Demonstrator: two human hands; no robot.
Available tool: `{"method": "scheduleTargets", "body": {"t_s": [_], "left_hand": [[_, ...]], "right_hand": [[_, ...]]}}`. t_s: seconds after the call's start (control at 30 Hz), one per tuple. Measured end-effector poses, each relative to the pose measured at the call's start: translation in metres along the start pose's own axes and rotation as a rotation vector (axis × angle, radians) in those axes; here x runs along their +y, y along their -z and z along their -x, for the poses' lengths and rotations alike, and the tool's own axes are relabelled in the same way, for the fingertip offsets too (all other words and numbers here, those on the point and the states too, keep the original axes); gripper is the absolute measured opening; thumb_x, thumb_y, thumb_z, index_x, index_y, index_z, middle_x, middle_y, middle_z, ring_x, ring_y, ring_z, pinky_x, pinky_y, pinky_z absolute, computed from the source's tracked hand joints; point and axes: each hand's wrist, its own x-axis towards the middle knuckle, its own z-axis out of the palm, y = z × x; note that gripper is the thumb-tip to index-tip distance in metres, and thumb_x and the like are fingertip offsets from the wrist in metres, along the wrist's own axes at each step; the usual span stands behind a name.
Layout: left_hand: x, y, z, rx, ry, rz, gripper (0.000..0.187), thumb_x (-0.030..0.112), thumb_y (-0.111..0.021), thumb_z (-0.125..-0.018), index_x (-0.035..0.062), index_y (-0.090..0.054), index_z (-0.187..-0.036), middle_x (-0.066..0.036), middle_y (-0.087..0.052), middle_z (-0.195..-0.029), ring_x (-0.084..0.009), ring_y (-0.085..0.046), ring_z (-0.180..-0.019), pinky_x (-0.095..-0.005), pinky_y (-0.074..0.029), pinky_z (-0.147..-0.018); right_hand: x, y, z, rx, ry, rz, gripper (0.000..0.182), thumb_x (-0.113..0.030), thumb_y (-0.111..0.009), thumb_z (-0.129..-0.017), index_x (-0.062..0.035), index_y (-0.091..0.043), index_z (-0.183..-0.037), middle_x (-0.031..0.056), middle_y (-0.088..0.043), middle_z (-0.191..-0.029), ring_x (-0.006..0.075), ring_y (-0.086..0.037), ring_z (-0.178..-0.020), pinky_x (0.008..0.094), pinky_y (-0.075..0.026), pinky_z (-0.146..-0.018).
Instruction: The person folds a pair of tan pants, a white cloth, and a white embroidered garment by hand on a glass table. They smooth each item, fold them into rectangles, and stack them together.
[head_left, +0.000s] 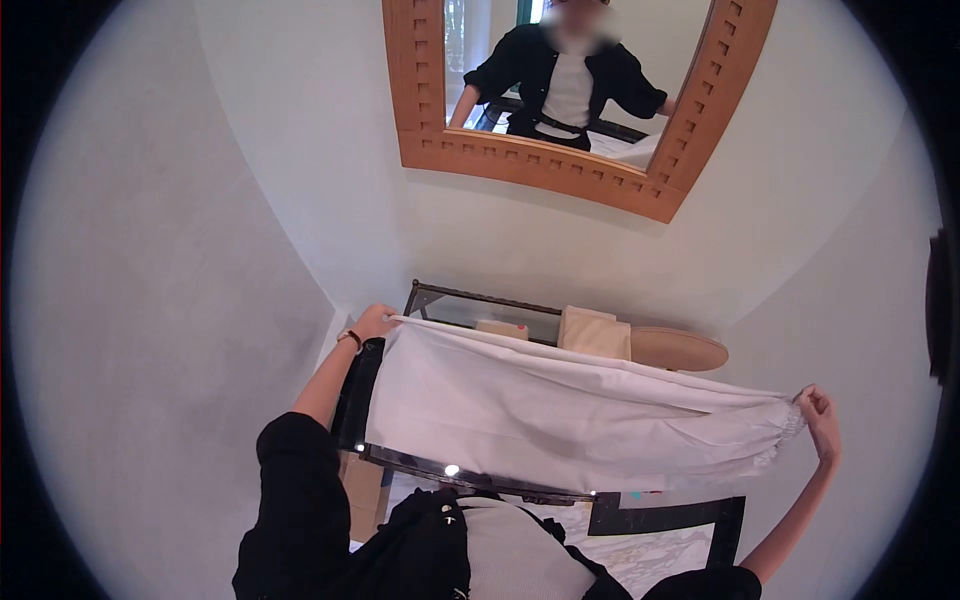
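Observation:
A long white cloth garment (540, 405) is stretched out sideways in front of me, over a dark-framed glass table (440, 462). Its right end is gathered and ruffled, as if by elastic; the exact kind of garment I cannot make out. My left hand (374, 322), with a dark band on the wrist, pinches its upper left corner. At the far right, my right hand (820, 418) closes its fingers on the gathered end. The upper edge runs taut between both hands, sloping down to the right, and the cloth hides most of the tabletop.
Behind the cloth, a folded beige cloth (590, 332) and a tan oval object (680, 348) lie along the table's back. A wood-framed mirror (540, 178) hangs on the wall above. A cardboard box (362, 490) stands below left. Walls close in on both sides.

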Motion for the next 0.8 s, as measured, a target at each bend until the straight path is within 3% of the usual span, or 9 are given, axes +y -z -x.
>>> {"method": "scheduleTargets", "body": {"t_s": [0.1,0.2,0.3,0.4,0.5,0.6,0.8], "left_hand": [[0.007,0.019,0.005,-0.11,0.082,0.102,0.02,0.023,-0.067,-0.084,0.0037,-0.068,-0.09,-0.011,-0.065,-0.072,-0.0189,-0.059,-0.067,-0.0345,-0.047,-0.066],[0.031,0.037,0.017,-0.177,0.059,0.155,0.024,0.026,-0.067,-0.085,0.0019,-0.067,-0.089,-0.012,-0.063,-0.07,-0.0215,-0.057,-0.064,-0.036,-0.046,-0.063],[0.042,0.039,0.026,-0.114,-0.05,-0.03,0.028,0.03,-0.068,-0.084,0.0017,-0.066,-0.088,-0.013,-0.063,-0.072,-0.0253,-0.057,-0.064,-0.0357,-0.045,-0.062],[0.069,0.045,0.035,-0.176,0.033,-0.049,0.034,0.035,-0.07,-0.08,0.0031,-0.068,-0.09,-0.018,-0.067,-0.08,-0.0378,-0.062,-0.075,-0.0425,-0.047,-0.068],[0.053,0.034,0.04,-0.335,-0.027,-0.191,0.029,0.032,-0.072,-0.077,0.0053,-0.07,-0.088,-0.016,-0.067,-0.081,-0.0352,-0.063,-0.08,-0.043,-0.049,-0.074],[0.026,0.008,0.043,-0.305,-0.007,-0.652,0.021,0.025,-0.072,-0.074,0.0085,-0.071,-0.087,-0.012,-0.066,-0.086,-0.0308,-0.06,-0.094,-0.0445,-0.048,-0.081],[-0.019,-0.001,0.052,-0.101,0.036,-0.82,0.014,0.02,-0.073,-0.07,0.0129,-0.073,-0.082,-0.007,-0.06,-0.097,-0.0271,-0.051,-0.106,-0.0452,-0.043,-0.086]], "right_hand": [[0.004,-0.007,0.001,-0.079,-0.095,0.025,0.01,-0.004,-0.061,-0.085,-0.0082,-0.052,-0.084,-0.0056,-0.048,-0.078,0.0052,-0.044,-0.075,0.0214,-0.035,-0.065],[0.01,-0.012,0.002,-0.107,-0.157,0.0,0.015,0.003,-0.061,-0.08,-0.0083,-0.053,-0.085,-0.0058,-0.047,-0.079,0.0058,-0.045,-0.076,0.0206,-0.035,-0.066],[0.023,-0.011,-0.005,-0.063,-0.135,0.023,0.017,0.006,-0.057,-0.076,-0.0077,-0.053,-0.086,-0.006,-0.047,-0.081,0.0058,-0.044,-0.075,0.0196,-0.035,-0.066],[0.04,-0.002,-0.014,0.039,-0.047,0.135,0.019,0.006,-0.052,-0.074,-0.0062,-0.053,-0.088,-0.0058,-0.046,-0.082,0.0056,-0.042,-0.074,0.0188,-0.034,-0.066],[0.043,0.003,-0.016,0.133,0.033,0.163,0.018,0.005,-0.049,-0.076,-0.0051,-0.054,-0.09,-0.0056,-0.046,-0.083,0.0052,-0.041,-0.074,0.0182,-0.033,-0.066],[0.03,0.006,-0.013,0.209,0.074,0.178,0.018,0.005,-0.047,-0.078,-0.0046,-0.055,-0.092,-0.0047,-0.046,-0.086,0.0054,-0.041,-0.077,0.0183,-0.033,-0.069],[0.046,0.025,-0.015,0.339,0.245,0.243,0.02,0.005,-0.046,-0.081,-0.0041,-0.056,-0.096,-0.0016,-0.048,-0.092,0.0076,-0.042,-0.083,0.0197,-0.035,-0.076]]}}
